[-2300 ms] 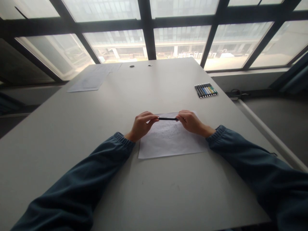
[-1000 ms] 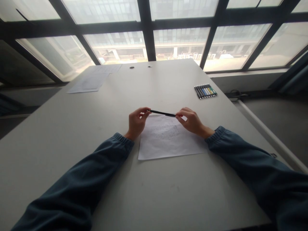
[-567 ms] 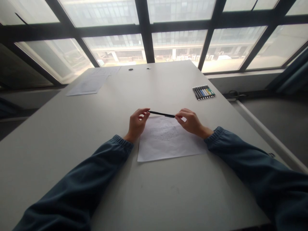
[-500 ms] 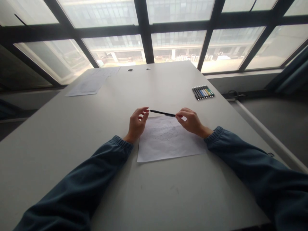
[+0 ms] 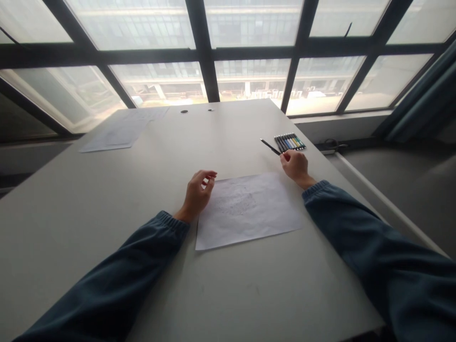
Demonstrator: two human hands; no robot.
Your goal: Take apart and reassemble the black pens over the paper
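Right grip (image 5: 295,165) fist-like around black pen (image 5: 270,147)

backlit, windows (image 5: 249,23) washed out | tabletop (image 5: 228,294) dim in foreground | wide-angle edge stretch | slight softness

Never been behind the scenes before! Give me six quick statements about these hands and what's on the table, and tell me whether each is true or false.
1. The right hand holds a slim black pen. True.
2. Both hands grip that pen. False: only the right does; the left hand is apart from it, with nothing visible in its fingers.
3. A white sheet of paper with grey marks lies on the white table. True.
4. Everything lying there is white. False: a flat row of dark pens with coloured bands lies near the right hand.
5. Loose white papers lie toward the far left. True.
6. Both forearms are bare. False: dark blue cloth sleeves cover them.
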